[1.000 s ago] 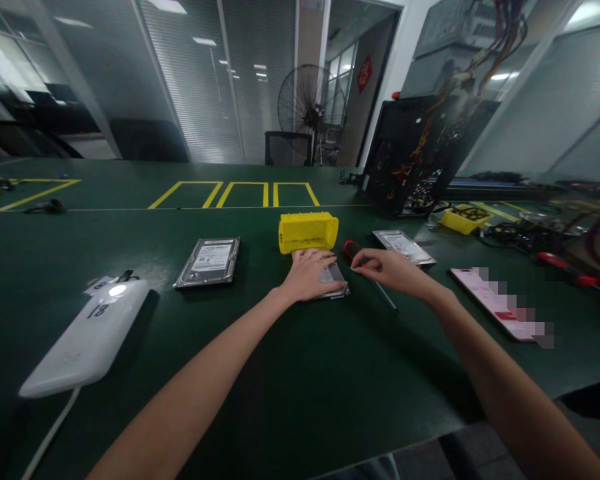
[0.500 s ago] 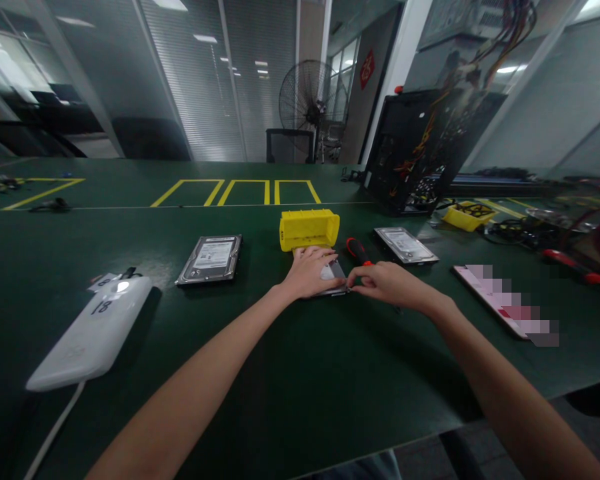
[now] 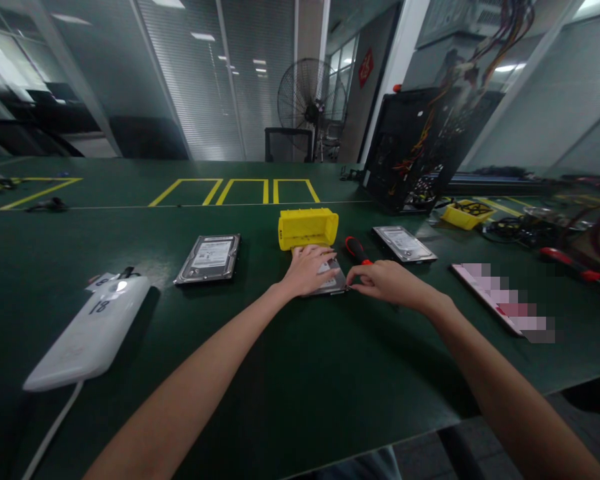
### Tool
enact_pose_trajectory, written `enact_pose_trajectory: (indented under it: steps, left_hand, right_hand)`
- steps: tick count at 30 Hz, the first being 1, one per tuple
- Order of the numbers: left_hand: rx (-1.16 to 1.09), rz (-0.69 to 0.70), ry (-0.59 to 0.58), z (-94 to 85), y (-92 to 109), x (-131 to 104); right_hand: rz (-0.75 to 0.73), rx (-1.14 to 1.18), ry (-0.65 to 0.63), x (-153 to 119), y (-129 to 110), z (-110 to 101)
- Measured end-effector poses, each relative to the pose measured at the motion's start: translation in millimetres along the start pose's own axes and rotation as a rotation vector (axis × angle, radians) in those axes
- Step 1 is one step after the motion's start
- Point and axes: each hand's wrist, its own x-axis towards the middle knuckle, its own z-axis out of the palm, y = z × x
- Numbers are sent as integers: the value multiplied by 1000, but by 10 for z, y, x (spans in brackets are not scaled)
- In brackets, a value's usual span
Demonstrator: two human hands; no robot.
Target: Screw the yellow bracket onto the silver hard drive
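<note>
A hard drive (image 3: pixel 336 283) lies flat on the green table, mostly covered by my left hand (image 3: pixel 310 268). That hand rests over its top and left side, fingers stretched toward the far edge, holding it in place. My right hand (image 3: pixel 373 280) is closed in a pinch at the drive's near right corner. What its fingertips hold, if anything, is too small to make out. Just beyond the right hand lies a red and black screwdriver (image 3: pixel 354 249), its front part hidden by the hand. A yellow bin (image 3: pixel 309 230) sits tipped toward me behind the drive.
Other hard drives lie left (image 3: pixel 210 259) and right (image 3: pixel 404 243). A white power bank (image 3: pixel 93 330) with a cable is at left, a pink flat object (image 3: pixel 485 297) at right. An opened computer case (image 3: pixel 400 153), a small yellow bin (image 3: pixel 466 217) and cables (image 3: pixel 513 230) stand farther right.
My left thumb has drawn back from the drive's near edge, so more of the drive shows. My right hand keeps its pinch at the corner almost unmoved. The view has shifted very slightly.
</note>
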Motion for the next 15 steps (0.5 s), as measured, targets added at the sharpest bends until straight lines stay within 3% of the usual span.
enact_pose_trajectory:
  steps: [7,15]
  left_hand:
    - [-123,-36,-20,-68,-2,25]
    - [-389,-37,69,-87,-76,85]
  right_hand:
    - [2,24,-5,8,8,13]
    - [-5,35,14,3,46,26]
